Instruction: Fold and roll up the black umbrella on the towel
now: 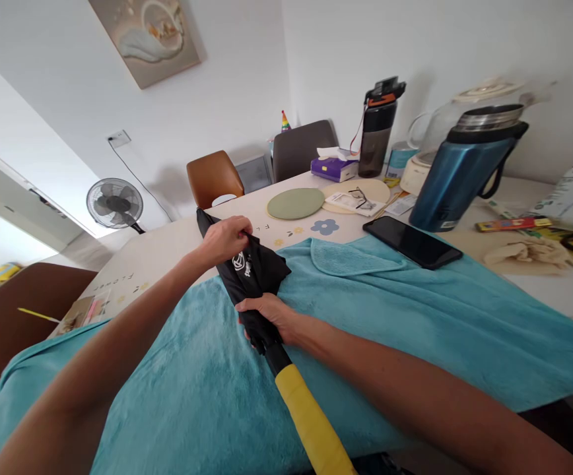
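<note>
A folded black umbrella [257, 274] with a yellow handle [311, 419] lies on a teal towel [390, 316] spread over the table, handle toward me. My left hand [224, 239] pinches the black canopy fabric near the umbrella's far tip. My right hand [269, 315] wraps around the gathered canopy just above the handle, fingers closed on it.
A black phone [412, 241] lies on the towel's far edge. Behind it stand a blue kettle [457, 175], a dark bottle [378, 132], a tissue box [333, 168], round mats [295, 202] and glasses. Chairs [214, 178] and a fan [114, 203] stand beyond the table [168, 244].
</note>
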Demonstrator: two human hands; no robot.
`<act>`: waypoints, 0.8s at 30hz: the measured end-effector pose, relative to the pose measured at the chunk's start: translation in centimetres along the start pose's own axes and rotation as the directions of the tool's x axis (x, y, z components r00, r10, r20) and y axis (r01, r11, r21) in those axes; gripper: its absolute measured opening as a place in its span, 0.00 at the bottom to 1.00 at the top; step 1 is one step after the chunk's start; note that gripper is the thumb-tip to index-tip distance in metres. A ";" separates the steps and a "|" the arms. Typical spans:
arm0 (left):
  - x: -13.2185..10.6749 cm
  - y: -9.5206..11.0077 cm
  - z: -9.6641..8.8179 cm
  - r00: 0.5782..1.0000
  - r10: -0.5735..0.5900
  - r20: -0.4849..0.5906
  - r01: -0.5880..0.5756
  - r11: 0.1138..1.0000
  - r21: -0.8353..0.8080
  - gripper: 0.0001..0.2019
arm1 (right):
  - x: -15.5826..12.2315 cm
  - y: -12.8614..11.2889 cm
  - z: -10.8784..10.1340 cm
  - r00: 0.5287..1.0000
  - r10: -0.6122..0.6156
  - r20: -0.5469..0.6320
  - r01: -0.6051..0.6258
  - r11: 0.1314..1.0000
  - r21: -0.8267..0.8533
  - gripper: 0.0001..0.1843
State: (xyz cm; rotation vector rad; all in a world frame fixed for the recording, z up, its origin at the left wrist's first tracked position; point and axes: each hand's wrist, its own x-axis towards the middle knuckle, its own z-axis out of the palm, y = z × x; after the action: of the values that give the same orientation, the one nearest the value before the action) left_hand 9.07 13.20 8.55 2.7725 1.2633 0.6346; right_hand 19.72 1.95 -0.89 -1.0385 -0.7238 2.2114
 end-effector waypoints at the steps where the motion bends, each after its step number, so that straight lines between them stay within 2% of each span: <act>1: -0.9 -0.4 -0.7 0.997 -0.057 -0.043 0.055 0.998 -0.041 0.12 | -0.1 -0.1 0.0 1.000 0.006 0.001 -0.006 1.000 0.001 0.05; 3: -3.0 -1.4 -1.9 0.975 -0.190 -0.113 0.172 0.974 -0.151 0.12 | -0.2 -0.2 0.1 0.999 0.039 0.004 -0.039 0.999 0.006 0.06; 6: -6.6 -3.2 -2.8 0.915 -0.367 -0.166 0.309 0.904 -0.295 0.10 | -0.5 -0.4 0.2 0.995 0.102 0.016 -0.102 0.994 0.034 0.07; 10: -11.2 -5.1 -2.2 0.873 -0.476 -0.105 0.401 0.825 -0.399 0.07 | -0.4 -0.4 0.2 0.994 0.102 0.043 -0.106 0.988 0.111 0.12; 12: -12.8 -5.6 -1.7 0.872 -0.484 -0.078 0.398 0.792 -0.462 0.06 | -0.3 -0.4 0.1 0.995 0.080 0.057 -0.087 0.986 0.145 0.15; 16: -14.5 -6.1 -1.1 0.914 -0.404 -0.049 0.321 0.788 -0.525 0.06 | -0.1 -0.3 -0.1 0.990 0.106 0.095 -0.119 0.981 0.153 0.20; 20: -15.0 -6.3 -1.2 0.913 -0.387 -0.130 0.258 0.793 -0.552 0.04 | 0.0 -0.4 0.0 0.984 0.169 0.062 -0.176 0.977 0.123 0.19; 24: -14.5 -5.8 -1.7 0.902 -0.392 -0.179 0.227 0.785 -0.577 0.04 | 0.2 -0.2 -0.1 0.986 0.159 0.056 -0.164 0.981 0.101 0.17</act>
State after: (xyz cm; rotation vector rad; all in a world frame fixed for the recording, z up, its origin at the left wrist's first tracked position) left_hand -4.25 6.23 3.93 1.9973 1.2886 1.1850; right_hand 19.78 2.28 -0.90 -1.0264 -0.5533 2.3930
